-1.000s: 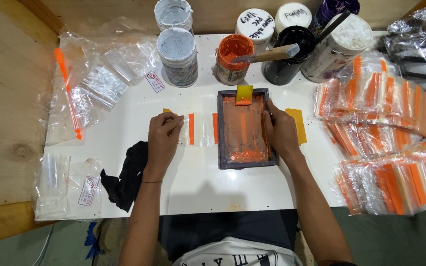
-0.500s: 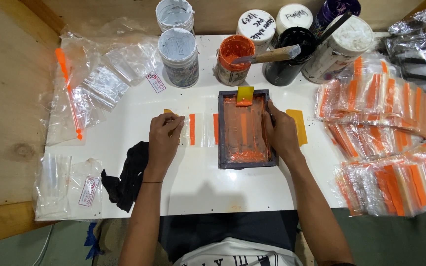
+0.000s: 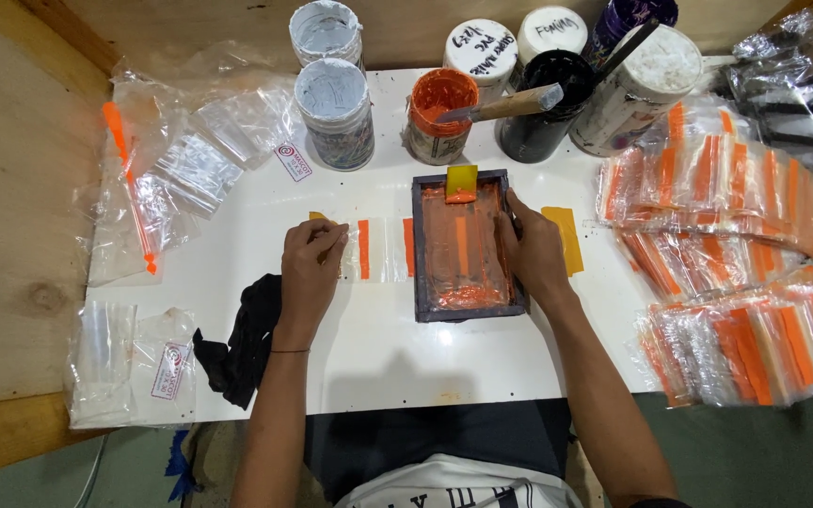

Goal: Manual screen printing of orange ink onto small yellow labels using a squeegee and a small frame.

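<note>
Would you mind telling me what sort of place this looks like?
Probably a small hand screen-printing bench. A dark printing frame smeared with orange ink lies on the white table, open ink pots stand behind it, and stacks of orange-striped plastic bags are piled at the right.

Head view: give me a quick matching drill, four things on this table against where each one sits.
1. printing frame
2. black cloth
3. yellow squeegee
4. orange paint tub

a. under the left forearm
b. at the frame's far edge
c. under the right hand
d. behind the frame, spatula resting across it

Pairs: 1-c, 2-a, 3-b, 4-d
</note>
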